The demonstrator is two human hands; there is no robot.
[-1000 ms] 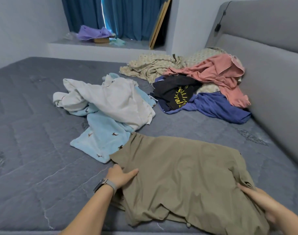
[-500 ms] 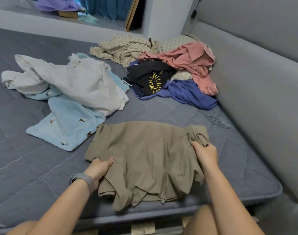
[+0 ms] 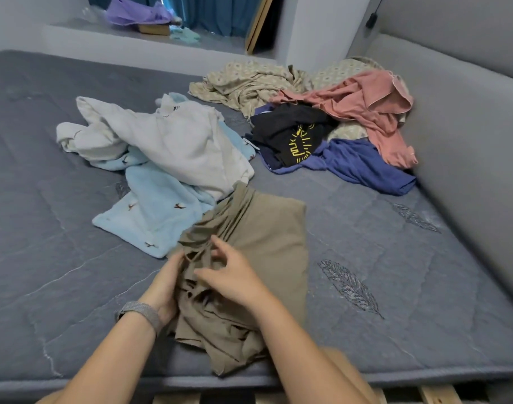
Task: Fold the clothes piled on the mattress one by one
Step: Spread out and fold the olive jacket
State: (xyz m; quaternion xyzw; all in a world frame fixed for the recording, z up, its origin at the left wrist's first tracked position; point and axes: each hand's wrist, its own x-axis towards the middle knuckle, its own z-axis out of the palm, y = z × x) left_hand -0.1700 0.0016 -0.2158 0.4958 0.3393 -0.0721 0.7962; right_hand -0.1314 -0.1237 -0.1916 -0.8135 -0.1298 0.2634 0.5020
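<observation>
Fingers [image 3: 217,252] seemingly gather the creased, bunched olive garment [image 3: 266,243].

Two hands are being shown, the left hand [image 3: 165,290] and the right hand [image 3: 234,275], over one olive garment [image 3: 266,246]. Seven other garments are being counted: one white [image 3: 176,141], one light blue [image 3: 150,211], one patterned beige [image 3: 249,83], one pink [image 3: 374,106], one black [image 3: 290,132], one blue [image 3: 363,164].
</observation>
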